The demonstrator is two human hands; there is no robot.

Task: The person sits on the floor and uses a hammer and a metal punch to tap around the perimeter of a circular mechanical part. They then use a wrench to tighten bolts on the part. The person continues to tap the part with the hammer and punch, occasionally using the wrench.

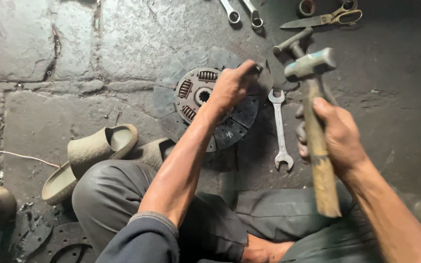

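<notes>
A round clutch disc (198, 97) with springs and dark friction pads lies flat on the stone floor. My left hand (232, 86) rests on its right edge, fingers closed around a small dark tool (258, 68) held against the disc. My right hand (334, 134) grips the wooden handle of a hammer (313, 65), whose steel head is raised above the floor to the right of the disc.
An open-ended spanner (279, 129) lies just right of the disc. A second hammer (293, 43), scissors (325, 18) and two ring spanners (242, 13) lie at the top. Sandals (96, 153) sit on the left by my knee, and perforated metal plates (59, 241) lie at the bottom left.
</notes>
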